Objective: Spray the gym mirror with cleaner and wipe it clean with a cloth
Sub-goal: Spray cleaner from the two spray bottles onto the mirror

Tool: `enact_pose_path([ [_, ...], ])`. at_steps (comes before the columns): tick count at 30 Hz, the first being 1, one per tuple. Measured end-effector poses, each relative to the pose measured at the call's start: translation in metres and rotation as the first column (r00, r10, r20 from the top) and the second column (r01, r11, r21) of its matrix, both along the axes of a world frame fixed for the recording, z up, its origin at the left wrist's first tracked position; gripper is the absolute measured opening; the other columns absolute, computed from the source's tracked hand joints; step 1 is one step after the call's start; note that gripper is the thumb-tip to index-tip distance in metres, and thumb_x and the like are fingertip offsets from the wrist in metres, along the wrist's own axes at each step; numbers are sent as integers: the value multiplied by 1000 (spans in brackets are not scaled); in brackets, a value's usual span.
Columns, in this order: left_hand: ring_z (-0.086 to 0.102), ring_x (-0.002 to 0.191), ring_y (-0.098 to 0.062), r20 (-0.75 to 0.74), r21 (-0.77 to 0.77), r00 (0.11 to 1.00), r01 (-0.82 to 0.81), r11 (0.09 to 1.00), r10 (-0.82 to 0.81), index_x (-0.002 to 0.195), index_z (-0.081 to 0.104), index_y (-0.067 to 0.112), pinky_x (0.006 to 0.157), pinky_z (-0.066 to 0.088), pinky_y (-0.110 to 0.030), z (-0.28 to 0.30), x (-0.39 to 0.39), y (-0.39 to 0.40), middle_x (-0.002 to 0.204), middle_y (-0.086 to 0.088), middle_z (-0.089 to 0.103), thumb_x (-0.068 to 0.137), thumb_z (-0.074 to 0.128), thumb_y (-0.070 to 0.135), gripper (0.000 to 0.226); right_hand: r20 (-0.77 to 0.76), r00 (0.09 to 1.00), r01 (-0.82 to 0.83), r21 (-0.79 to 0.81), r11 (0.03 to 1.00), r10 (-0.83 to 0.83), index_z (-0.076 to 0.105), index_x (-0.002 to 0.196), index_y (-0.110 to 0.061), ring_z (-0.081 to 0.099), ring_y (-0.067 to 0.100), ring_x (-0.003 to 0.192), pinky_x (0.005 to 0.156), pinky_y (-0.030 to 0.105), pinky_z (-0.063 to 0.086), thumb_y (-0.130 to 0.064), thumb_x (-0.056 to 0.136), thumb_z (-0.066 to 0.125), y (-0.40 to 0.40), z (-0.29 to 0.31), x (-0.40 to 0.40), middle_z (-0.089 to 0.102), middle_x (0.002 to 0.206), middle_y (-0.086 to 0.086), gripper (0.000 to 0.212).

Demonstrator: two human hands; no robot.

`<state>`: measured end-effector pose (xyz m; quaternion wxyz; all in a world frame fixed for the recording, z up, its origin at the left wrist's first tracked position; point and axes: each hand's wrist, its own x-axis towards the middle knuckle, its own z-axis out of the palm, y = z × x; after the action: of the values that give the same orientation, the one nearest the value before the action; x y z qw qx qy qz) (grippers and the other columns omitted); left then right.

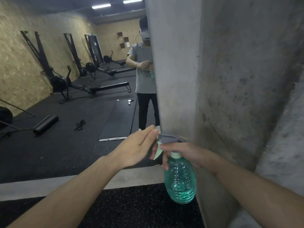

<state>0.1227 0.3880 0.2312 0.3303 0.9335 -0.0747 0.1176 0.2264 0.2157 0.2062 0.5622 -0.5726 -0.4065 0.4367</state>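
A large gym mirror (69, 89) fills the left of the head view and reflects the room and me. My right hand (184, 155) is wrapped round the neck of a teal see-through spray bottle (180, 180) with a grey head and pale green trigger; the bottle is about a third full. My left hand (139, 145) reaches in from the left with its fingertips pinched at the bottle's nozzle. The nozzle points left toward the mirror. No cloth is in view.
A grey concrete pillar (213, 79) stands right beside the mirror's right edge. A concrete ledge (49, 186) runs under the mirror above black speckled rubber floor (131, 211). The mirror reflects rowing machines, a floor mat and a foam roller.
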Motion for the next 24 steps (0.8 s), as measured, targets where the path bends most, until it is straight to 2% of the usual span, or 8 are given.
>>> enact_pose_path([
  [2,58,68,-9,10,14,1000,8,1000,-8,102,43,30,70,43,-22,2,-2,9,68,9,64,106,24,54,30,15,1000,13,37,999,-14,81,79,-28,66,14,62,69,30,53,-35,97,57,8,2,-1,75,74,-3,31],
  [5,61,70,-10,24,86,999,33,996,-35,123,36,36,68,43,-17,3,-8,27,70,5,63,106,38,42,18,31,999,31,94,995,-34,77,102,-19,66,24,65,74,38,54,-34,95,60,26,2,-2,76,94,12,23],
  [7,61,69,-13,41,123,997,54,991,-60,119,41,35,66,46,-22,5,-10,39,70,4,64,108,40,34,11,30,999,41,118,992,-44,72,109,-12,65,29,65,79,46,51,-33,96,62,40,0,-3,72,108,22,27],
  [9,62,69,-15,50,124,997,44,991,-51,110,45,29,69,50,-32,8,-13,51,70,5,65,109,38,33,8,33,997,58,128,990,-62,70,109,-6,65,30,65,79,49,51,-32,95,62,54,-2,-6,71,110,26,30],
  [13,63,67,-13,64,118,998,6,993,-14,92,46,23,70,49,-30,16,-20,75,65,5,66,106,30,44,30,34,996,80,107,991,-84,70,109,-6,65,32,68,80,43,53,-41,89,70,81,-1,-15,69,105,34,40],
  [17,63,61,-10,72,102,995,-71,992,64,86,47,21,70,49,-32,19,-29,100,60,4,67,107,31,45,36,72,996,44,110,993,-52,71,107,-9,65,29,67,76,39,54,-31,97,60,108,5,-28,71,110,26,27],
  [21,63,68,-13,97,51,995,-3,999,-2,112,41,31,69,49,-27,21,-44,128,69,4,66,103,29,50,24,17,996,84,95,992,-86,68,108,-1,66,23,63,71,36,54,-29,94,57,133,16,-44,76,92,11,32],
  [24,62,69,-13,107,63,994,31,998,-37,114,39,32,68,48,-23,20,-56,151,72,4,65,107,38,38,10,18,995,92,95,991,-94,66,112,4,66,24,63,73,38,54,-28,93,58,151,19,-52,76,99,12,38],
])
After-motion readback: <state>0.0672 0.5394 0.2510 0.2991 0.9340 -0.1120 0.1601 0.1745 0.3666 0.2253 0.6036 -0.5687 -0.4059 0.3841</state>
